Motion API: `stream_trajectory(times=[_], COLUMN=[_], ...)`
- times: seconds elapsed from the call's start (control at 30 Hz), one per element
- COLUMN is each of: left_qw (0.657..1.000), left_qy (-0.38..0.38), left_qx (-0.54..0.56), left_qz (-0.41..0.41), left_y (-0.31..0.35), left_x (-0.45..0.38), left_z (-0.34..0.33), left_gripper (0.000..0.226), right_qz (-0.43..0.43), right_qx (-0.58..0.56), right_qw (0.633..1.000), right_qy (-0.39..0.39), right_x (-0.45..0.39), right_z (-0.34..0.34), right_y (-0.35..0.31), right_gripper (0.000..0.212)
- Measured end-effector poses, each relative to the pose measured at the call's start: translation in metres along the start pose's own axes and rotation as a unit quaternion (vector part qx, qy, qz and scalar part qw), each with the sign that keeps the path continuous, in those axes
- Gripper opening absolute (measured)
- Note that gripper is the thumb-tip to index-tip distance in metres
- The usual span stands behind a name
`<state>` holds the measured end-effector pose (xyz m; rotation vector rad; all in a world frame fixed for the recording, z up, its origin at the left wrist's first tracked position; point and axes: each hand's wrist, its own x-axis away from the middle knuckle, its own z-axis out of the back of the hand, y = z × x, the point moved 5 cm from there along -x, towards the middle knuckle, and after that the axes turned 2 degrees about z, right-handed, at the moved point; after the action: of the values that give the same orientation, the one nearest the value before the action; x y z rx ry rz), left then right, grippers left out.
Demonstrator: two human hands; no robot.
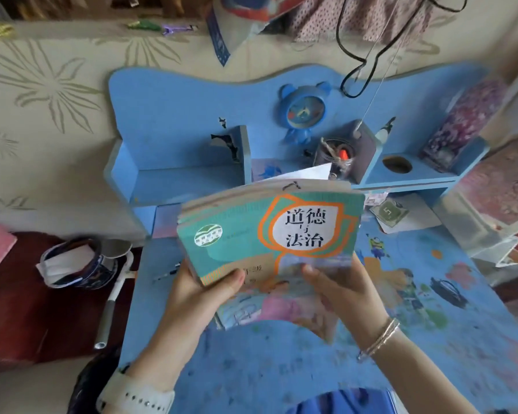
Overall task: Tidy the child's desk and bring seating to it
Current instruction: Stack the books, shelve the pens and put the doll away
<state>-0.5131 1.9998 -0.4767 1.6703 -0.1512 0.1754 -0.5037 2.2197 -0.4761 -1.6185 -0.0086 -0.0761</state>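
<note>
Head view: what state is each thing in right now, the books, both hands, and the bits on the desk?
Stack of books: lifted above the desk, closed, teal textbook on top.
Left hand: grips the stack's lower left corner, thumb on the cover.
Right hand: holds the stack's lower right side.
Alarm clock: upright against the desk's back panel.
Pen holder: upright on the shelf, items inside.
Desk: top scribbled and stickered.

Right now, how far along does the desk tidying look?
Midway at best. Both hands, left hand and right hand, hold a stack of schoolbooks above the blue desk; the left shelf cubby stands free. Still left: loose papers and a pen on the desk. No chair is in view.
</note>
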Motion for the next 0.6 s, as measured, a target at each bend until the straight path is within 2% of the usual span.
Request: stream_trajectory(times=[0.07,0.13,0.23,0.33,0.43,0.5,0.6], left_qw=[1.000,1.000,0.999,0.997,0.997,0.996,0.996], left_qy=[-0.011,-0.018,-0.030,-0.074,-0.077,-0.076,-0.059], left_qx=[0.005,-0.006,-0.012,-0.035,0.010,0.034,0.055], left_qz=[-0.002,0.001,0.005,-0.007,-0.004,0.011,0.026], left_y=[0.010,0.008,-0.008,-0.015,-0.012,-0.012,-0.017], left_x=[0.000,0.002,0.007,0.010,0.008,0.009,0.007], left_z=[-0.003,-0.005,-0.004,-0.007,-0.006,-0.007,-0.002], left_gripper=[0.038,0.045,0.050,0.047,0.052,0.067,0.072], right_qz=[0.040,0.036,0.060,0.053,0.074,0.073,0.088], right_qx=[-0.008,-0.006,0.023,0.036,0.036,0.033,0.064], right_qw=[0.999,0.999,0.998,0.998,0.996,0.997,0.994], right_qy=[-0.026,-0.018,-0.005,0.013,0.022,0.011,0.013], right_x=[0.002,0.006,0.014,0.011,0.003,0.001,0.003], right_z=[-0.002,0.001,0.005,0.008,0.013,0.012,0.012], right_y=[-0.009,-0.003,0.018,0.030,0.025,0.017,0.019], right_gripper=[0.037,0.046,0.077,0.078,0.095,0.092,0.069])
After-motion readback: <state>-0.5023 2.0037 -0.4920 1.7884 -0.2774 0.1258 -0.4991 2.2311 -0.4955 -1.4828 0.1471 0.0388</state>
